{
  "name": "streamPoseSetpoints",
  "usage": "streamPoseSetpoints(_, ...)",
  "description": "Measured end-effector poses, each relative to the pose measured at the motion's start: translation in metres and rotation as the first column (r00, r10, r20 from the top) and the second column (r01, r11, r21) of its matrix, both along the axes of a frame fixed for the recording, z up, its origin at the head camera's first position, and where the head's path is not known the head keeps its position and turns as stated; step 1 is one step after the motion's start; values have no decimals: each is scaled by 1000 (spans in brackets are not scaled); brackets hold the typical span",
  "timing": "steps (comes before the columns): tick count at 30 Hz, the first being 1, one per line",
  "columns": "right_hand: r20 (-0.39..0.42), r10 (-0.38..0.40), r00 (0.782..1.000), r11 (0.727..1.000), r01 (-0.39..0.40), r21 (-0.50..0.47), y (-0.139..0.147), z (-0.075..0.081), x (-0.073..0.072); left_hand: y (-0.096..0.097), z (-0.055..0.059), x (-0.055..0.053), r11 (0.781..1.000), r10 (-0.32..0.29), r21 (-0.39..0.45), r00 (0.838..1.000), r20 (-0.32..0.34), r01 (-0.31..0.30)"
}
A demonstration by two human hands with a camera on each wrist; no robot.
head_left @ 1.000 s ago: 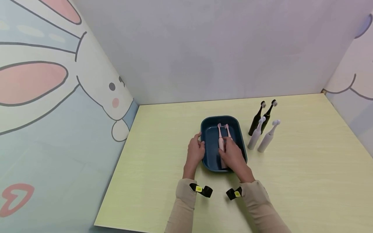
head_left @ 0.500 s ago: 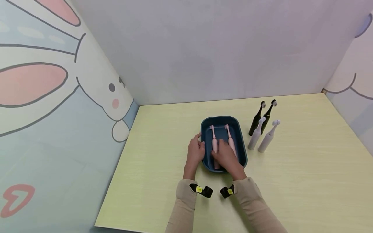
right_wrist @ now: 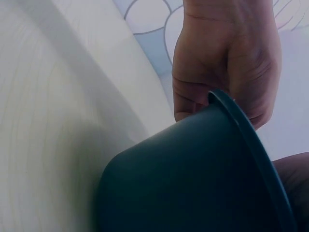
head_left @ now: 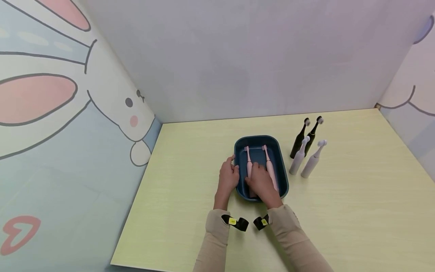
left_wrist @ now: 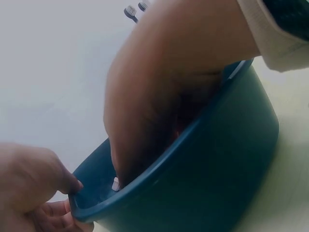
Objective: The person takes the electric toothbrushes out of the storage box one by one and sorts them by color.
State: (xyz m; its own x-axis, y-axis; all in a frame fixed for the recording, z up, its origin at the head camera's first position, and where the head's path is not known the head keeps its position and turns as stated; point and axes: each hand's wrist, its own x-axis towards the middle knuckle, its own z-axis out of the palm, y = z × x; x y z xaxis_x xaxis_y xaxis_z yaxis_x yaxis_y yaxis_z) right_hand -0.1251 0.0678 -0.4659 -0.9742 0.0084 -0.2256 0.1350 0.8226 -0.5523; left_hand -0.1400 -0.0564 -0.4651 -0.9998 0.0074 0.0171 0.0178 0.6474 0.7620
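Observation:
A dark blue plastic basin (head_left: pixel 257 154) sits on the table and holds two pink electric toothbrushes lying lengthwise. My left hand (head_left: pixel 227 175) grips its left rim; in the left wrist view the thumb is inside and the fingers are outside the wall. Reaching down into the basin, my right hand (head_left: pixel 262 183) pinches the left toothbrush (head_left: pixel 249 169) by its handle, which the hand partly covers. The other toothbrush (head_left: pixel 270 168) lies apart from it, near the right wall. In the left wrist view, the right hand's fingertips are hidden behind the basin's wall (left_wrist: pixel 217 164).
Right of the basin, two black electric toothbrushes (head_left: pixel 298 143) stand upright behind two pale lavender ones (head_left: pixel 310 165). The light wooden table (head_left: pixel 190 181) meets a plain wall at the back. Rabbit-painted walls (head_left: pixel 112 94) rise at the left and right.
My right hand has moved left inside the basin, bringing one pink toothbrush toward the left wall and widening the gap between the two. My left hand has stayed on the rim.

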Motion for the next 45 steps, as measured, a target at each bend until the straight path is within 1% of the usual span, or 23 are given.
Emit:
streamPoseSetpoints(6,27,-6,1000,1000,6,-8,0,0,-1,0,1,0,1000,4,7,1000,7,-4)
streamPoseSetpoints(12,38,6,999,1000,-6,-15,3,1,-2,1,1,-1,1000,3,10,1000,17,-3)
streamPoseSetpoints(19,34,0,999,998,2,-68,8,2,-3,1,-1,-1,1000,3,0,1000,18,-3)
streamPoseSetpoints(26,31,-7,999,990,11,-139,14,6,0,1,1,0,1000,8,3,1000,29,-8)
streamPoseSetpoints(31,-5,-19,1000,979,18,-203,18,8,4,1,1,1,1000,6,7,1000,30,-6)
streamPoseSetpoints(38,-77,-33,996,958,10,-287,20,11,9,0,2,0,1000,5,5,999,32,-6)
streamPoseSetpoints(42,-129,-52,990,944,6,-331,21,13,12,0,2,0,1000,4,3,1000,28,-4)
streamPoseSetpoints(45,-179,-67,981,938,1,-346,22,14,14,0,2,0,1000,3,0,1000,27,-3)
